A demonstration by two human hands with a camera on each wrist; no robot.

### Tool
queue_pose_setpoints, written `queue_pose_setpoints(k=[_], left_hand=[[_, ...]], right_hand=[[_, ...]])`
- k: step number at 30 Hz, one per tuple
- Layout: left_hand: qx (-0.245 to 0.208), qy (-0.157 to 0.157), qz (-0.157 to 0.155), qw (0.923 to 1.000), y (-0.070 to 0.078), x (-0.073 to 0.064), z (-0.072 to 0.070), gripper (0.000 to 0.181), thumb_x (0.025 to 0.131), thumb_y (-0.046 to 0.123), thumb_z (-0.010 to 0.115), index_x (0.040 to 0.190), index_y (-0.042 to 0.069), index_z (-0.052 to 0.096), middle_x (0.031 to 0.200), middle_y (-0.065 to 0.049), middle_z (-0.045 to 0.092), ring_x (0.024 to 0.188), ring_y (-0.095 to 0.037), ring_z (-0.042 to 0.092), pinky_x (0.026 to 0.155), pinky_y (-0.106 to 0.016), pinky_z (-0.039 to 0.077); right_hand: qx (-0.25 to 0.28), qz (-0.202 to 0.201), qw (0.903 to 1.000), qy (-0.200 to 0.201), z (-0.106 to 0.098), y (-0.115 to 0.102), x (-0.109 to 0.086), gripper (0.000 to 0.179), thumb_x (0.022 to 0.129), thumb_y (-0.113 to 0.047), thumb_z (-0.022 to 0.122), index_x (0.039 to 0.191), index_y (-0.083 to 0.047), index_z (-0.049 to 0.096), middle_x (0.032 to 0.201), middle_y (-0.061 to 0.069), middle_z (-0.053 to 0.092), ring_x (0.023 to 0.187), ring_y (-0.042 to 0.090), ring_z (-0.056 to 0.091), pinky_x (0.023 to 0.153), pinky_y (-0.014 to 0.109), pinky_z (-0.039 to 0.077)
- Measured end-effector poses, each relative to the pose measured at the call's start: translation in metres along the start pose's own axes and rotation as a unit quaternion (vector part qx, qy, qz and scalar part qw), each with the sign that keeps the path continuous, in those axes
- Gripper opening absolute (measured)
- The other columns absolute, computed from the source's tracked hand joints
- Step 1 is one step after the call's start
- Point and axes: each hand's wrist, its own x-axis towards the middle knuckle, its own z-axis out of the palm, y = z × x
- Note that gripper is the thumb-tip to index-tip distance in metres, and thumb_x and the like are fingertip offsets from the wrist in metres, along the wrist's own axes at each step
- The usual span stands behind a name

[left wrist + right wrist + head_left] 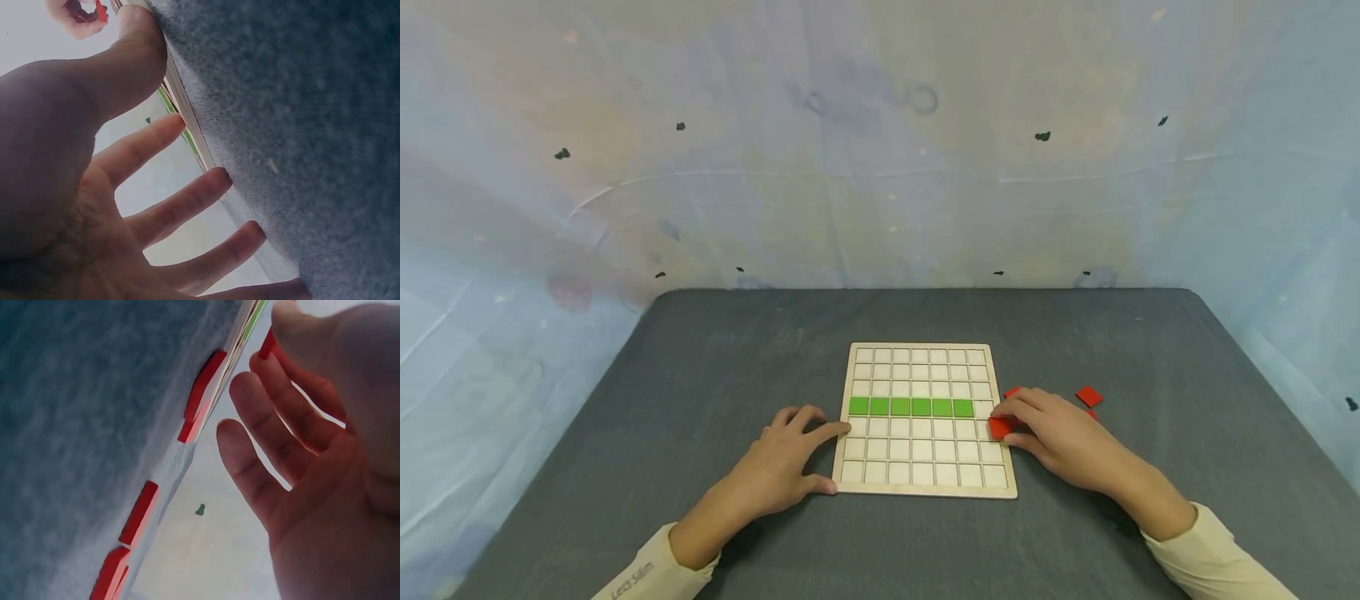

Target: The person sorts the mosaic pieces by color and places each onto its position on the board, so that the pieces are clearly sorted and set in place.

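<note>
A light wooden board [910, 450] with a grid of square recesses lies flat on the dark cloth. Several green square tiles [899, 407] fill its middle row from the left, with the row's rightmost recess bare. My left hand [778, 467] touches the board's left side, thumb by the near corner and index finger farther up, its fingers spread and fairly straight in the left wrist view. Between thumb and fingertips, my right hand [1071, 442] pinches a red square tile [998, 429] over the board's right edge. In the right wrist view that red tile [268, 344] is seen edge-on.
Loose red tiles [1089, 396] lie on the cloth right of the board, some partly hidden behind my right hand. The dark cloth-covered table [737, 350] extends to a pale patterned curtain [880, 167] at the back and sides.
</note>
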Motion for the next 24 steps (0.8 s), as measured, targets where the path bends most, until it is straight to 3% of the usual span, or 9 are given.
queue_pose_setpoints(k=[12, 24], left_hand=[[0.000, 0.004, -0.027, 0.9996, 0.001, 0.001, 0.001, 0.079, 0.070, 0.045, 0.086, 0.141, 0.027, 0.056, 0.133, -0.005, 0.054, 0.129, -0.039, 0.048, 0.083, -0.064, 0.050], [-0.003, -0.009, -0.048, 0.9988, 0.001, 0.002, -0.001, 0.076, 0.070, 0.045, 0.087, 0.139, 0.030, 0.059, 0.134, -0.003, 0.055, 0.130, -0.037, 0.047, 0.078, -0.057, 0.053]], right_hand=[[0.010, -0.001, 0.9997, -0.023, 0.004, -0.017, 0.025, 0.028, 0.090, -0.028, 0.075, 0.116, -0.020, 0.068, 0.113, -0.009, 0.064, 0.101, 0.008, 0.060, 0.087, 0.034, 0.053], [0.035, -0.041, 0.9983, -0.021, 0.013, -0.042, 0.060, 0.031, 0.089, -0.029, 0.075, 0.117, -0.019, 0.067, 0.109, -0.008, 0.063, 0.097, 0.008, 0.061, 0.084, 0.032, 0.053]])
